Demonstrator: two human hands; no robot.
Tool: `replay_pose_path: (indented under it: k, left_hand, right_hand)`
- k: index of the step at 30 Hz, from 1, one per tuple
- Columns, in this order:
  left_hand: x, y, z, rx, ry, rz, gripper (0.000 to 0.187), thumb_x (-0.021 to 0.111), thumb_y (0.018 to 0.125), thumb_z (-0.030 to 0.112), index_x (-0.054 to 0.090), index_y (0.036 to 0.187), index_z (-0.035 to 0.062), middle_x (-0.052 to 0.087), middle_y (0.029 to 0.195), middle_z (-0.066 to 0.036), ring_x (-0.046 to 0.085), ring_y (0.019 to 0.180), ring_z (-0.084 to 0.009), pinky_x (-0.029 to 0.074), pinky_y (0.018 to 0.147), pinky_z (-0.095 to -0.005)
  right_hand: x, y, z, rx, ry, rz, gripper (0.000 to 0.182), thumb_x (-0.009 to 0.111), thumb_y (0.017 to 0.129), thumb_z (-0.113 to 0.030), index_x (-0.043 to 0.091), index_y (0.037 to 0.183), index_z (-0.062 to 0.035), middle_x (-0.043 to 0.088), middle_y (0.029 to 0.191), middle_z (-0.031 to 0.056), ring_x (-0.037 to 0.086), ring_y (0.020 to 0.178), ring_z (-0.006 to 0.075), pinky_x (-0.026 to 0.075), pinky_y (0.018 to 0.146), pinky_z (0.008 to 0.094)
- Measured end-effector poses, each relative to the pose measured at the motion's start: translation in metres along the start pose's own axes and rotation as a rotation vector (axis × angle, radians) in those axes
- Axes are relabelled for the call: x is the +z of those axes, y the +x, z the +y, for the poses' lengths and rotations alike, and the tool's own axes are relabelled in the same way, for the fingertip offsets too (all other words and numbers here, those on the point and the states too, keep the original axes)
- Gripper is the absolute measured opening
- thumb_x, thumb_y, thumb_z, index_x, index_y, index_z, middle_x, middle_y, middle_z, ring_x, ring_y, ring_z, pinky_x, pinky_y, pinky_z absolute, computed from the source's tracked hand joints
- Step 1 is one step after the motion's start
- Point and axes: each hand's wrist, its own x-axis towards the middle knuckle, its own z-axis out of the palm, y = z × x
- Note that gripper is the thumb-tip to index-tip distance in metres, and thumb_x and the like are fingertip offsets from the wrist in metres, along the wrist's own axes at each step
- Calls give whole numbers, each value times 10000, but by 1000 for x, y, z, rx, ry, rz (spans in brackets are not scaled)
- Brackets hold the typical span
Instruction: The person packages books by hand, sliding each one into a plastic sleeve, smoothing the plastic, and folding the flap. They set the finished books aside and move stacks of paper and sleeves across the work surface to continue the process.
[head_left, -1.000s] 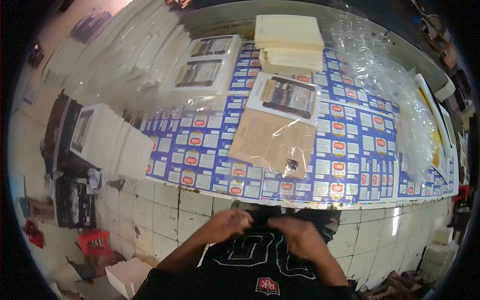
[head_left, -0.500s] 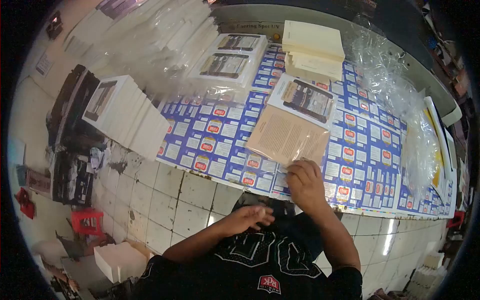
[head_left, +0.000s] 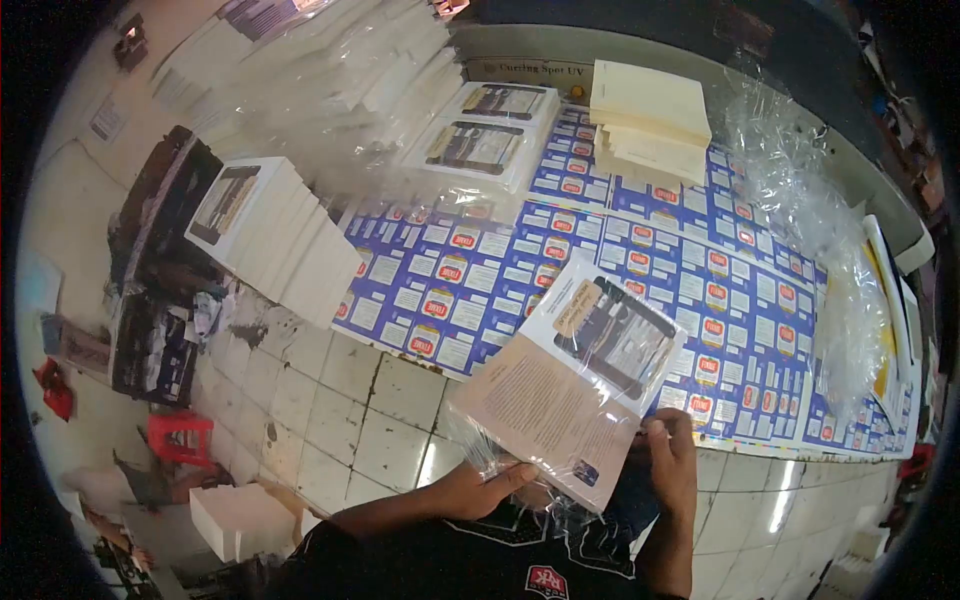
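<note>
A book in clear plastic wrap [head_left: 560,400] is lifted at a tilt over the table's front edge, with a white picture panel at its upper end and a tan panel of print below. My left hand [head_left: 505,487] grips the wrap and lower edge, thumb on top, its other fingers partly hidden underneath. At the right edge, my right hand [head_left: 672,455] is closed with thumb and fingers pinching the plastic beside the book. Loose film bunches around the lower end.
Blue printed sheets [head_left: 450,345] cover the table. Wrapped books [head_left: 470,150] lie at the back, beside a cream paper stack [head_left: 650,105]. A tall book stack [head_left: 270,235] stands left, clear plastic film [head_left: 800,190] lies right, and a red stool [head_left: 182,438] is on the floor.
The wrapped book has come up off the table towards me and tilted. My left hand has moved in and taken its lower edge; my right hand has shifted from its lower edge to its right side.
</note>
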Motion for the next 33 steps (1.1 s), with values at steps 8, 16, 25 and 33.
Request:
replay_pose_path:
  k: [8, 16, 25, 33]
  left_hand:
    - [-16, 8, 48, 217, 404, -378, 301, 464, 1016, 234, 617, 1178, 31, 665, 1135, -158, 626, 1093, -276, 487, 956, -402]
    - [-118, 73, 99, 437, 103, 444, 252, 496, 993, 216, 659, 1013, 25, 697, 954, -111, 675, 891, -224, 533, 822, -362]
    - [-294, 199, 121, 246, -476, 375, 290, 548, 987, 353, 582, 965, 66, 593, 789, -37, 568, 690, -158, 457, 588, -297]
    - [-262, 154, 100, 306, -215, 618, 345, 593, 939, 366, 588, 1034, 34, 573, 732, -46, 541, 625, -126, 450, 562, -260]
  right_hand:
    - [49, 37, -31, 128, 577, -110, 430, 499, 993, -154, 395, 1384, -10, 579, 1219, 139, 611, 1021, 207, 530, 840, 339]
    - [132, 187, -173, -276, 540, -192, 432, 583, 950, -140, 428, 1336, -26, 602, 1101, 123, 628, 935, 192, 559, 726, 314]
    - [150, 253, -143, -540, -403, -399, 679, 704, 850, -343, 440, 1363, 16, 498, 1367, 245, 514, 1236, 385, 401, 1052, 414]
    - [-153, 240, -87, -255, -1079, 528, 712, 663, 866, -402, 428, 1352, 63, 452, 1399, 262, 438, 1299, 402, 375, 1060, 456]
